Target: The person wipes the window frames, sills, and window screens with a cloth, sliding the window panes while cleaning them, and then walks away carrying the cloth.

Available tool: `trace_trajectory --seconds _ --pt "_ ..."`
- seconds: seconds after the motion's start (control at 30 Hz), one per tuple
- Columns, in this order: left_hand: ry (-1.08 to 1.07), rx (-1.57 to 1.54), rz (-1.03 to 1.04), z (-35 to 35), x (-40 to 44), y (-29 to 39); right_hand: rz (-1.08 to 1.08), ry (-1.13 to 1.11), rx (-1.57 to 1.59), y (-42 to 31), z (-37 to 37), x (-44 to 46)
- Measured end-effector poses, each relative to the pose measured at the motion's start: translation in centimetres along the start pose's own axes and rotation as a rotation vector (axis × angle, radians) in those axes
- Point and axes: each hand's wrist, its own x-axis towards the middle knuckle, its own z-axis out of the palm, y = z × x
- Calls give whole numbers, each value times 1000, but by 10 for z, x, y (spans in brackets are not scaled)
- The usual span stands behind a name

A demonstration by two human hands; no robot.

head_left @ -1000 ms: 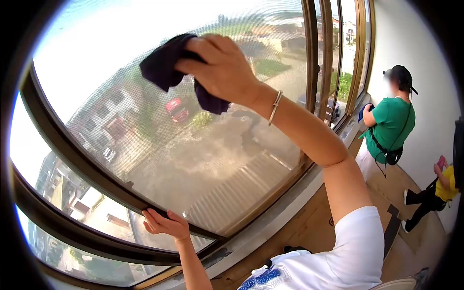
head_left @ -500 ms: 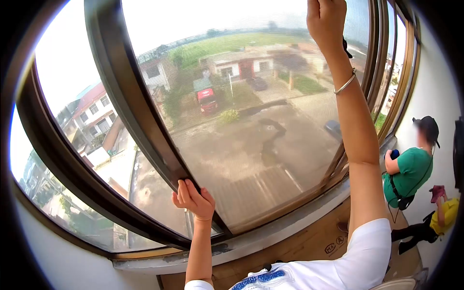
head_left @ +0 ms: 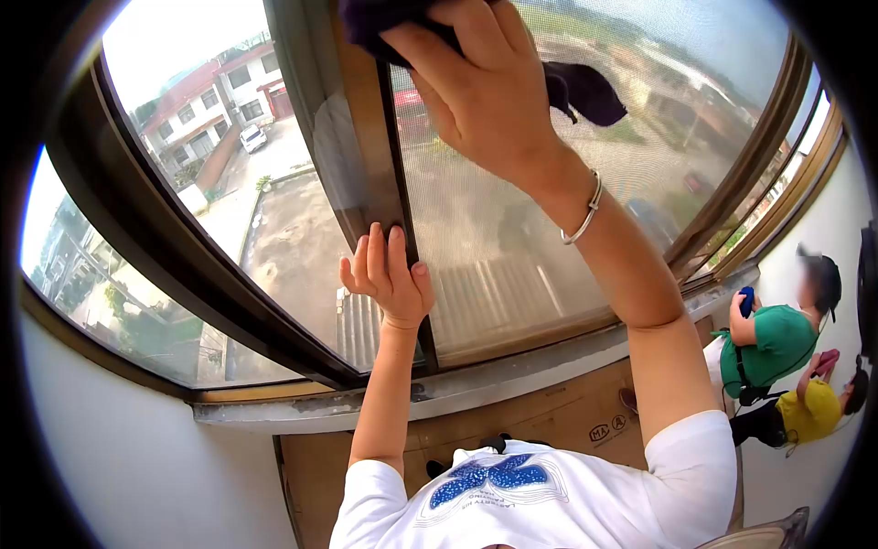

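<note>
A dark purple cloth (head_left: 585, 91) is bunched under my right hand (head_left: 489, 96), which presses it near the top of the mesh window screen (head_left: 512, 238). Part of the cloth sticks out to the right of the fingers, and a silver bangle circles that wrist. Lower down, my left hand (head_left: 391, 274) rests with its fingers apart against the brown window frame (head_left: 366, 146), at the left edge of the screen. Nothing shows in that hand.
At the right stand a person in a green top (head_left: 773, 348) holding a blue cloth (head_left: 747, 300), and a person in yellow (head_left: 809, 412) with a pink cloth (head_left: 828, 361). A sill (head_left: 512, 375) runs below the window; cardboard (head_left: 558, 421) covers the floor.
My right hand has moved left and down from the screen's upper right with the cloth. My left hand has shifted up along the frame, its fingers now extended. The view has shifted too.
</note>
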Motion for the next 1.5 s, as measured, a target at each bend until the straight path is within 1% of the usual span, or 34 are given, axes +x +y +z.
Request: trace_trajectory --seconds 0.03,0.1,0.17,0.2,0.23,0.3,0.37,0.43,0.47,0.5,0.57,0.63,0.7,0.73,0.77,0.8,0.87,0.93,0.97,1.03,1.17,1.23,1.3,1.33,1.37,1.43,1.47,1.5 --pt "-9 -29 -4 -2 1 0 82 -56 -36 -21 -5 -24" --pt "-30 -58 -6 -12 -5 0 166 -172 -27 -60 -19 -62" --pt "-95 -123 -85 -21 -18 -2 175 -199 -27 -86 -27 -98" --pt "-113 -138 -123 -29 -27 -3 195 -263 21 -97 -32 -114" --pt "-117 -138 -118 -38 -35 -5 219 -329 69 -109 -40 -132" --pt "-133 -97 -225 -58 -50 -10 224 -445 144 -130 -55 -169" --pt "-149 -91 -244 -82 -61 -20 227 -570 272 -155 -73 -207" --pt "-151 -7 -298 -101 -70 -30 170 -804 388 -171 -90 -242" --pt "-166 -6 -308 -111 -75 -37 153 -910 423 -173 -99 -239" --pt "-151 -3 -311 -119 -80 -42 138 -906 420 -167 -102 -236" --pt "-180 40 -378 -134 -91 -51 107 -855 367 -153 -105 -191" --pt "-162 27 -393 -138 -97 -54 82 -658 233 -123 -94 -136" --pt "-192 -11 -429 -144 -103 -51 3 -425 -6 -82 -73 -59" --pt "-214 -26 -434 -145 -105 -49 -42 -304 -64 -62 -64 -17" --pt "-228 -29 -442 -145 -107 -47 -66 -274 -183 -47 -59 22" --pt "-255 -28 -436 -145 -108 -45 99 -180 43 -48 -52 59" --pt "-294 -22 -435 -144 -109 -41 275 -90 268 -39 -36 77" --pt "-314 -17 -439 -144 -114 -42 -250 -199 -65 -18 -18 68" --pt "-323 -13 -438 -145 -118 -42 -245 -210 -57 -25 -16 53" --pt "-332 -15 -460 -146 -124 -44 -309 -394 25 -53 -14 -2" --pt "-382 -15 -497 -151 -139 -43 -210 -627 109 -146 -37 -124" --pt "-406 -1 -498 -155 -144 -40 -209 -775 181 -193 -51 -184" --pt "-469 -15 -511 -163 -151 -35 -147 -935 262 -238 -63 -231" --pt "-501 -9 -514 -167 -152 -32 -104 -1037 334 -256 -70 -248" --pt "-482 3 -510 -172 -154 -31 -11 -1177 461 -271 -76 -266" --pt "-555 -22 -559 -181 -162 -30 120 -1341 606 -275 -87 -271" --pt "-544 -32 -565 -185 -166 -30 115 -1331 599 -268 -88 -260" --pt "-529 -32 -561 -188 -170 -32 153 -1211 571 -259 -90 -248"
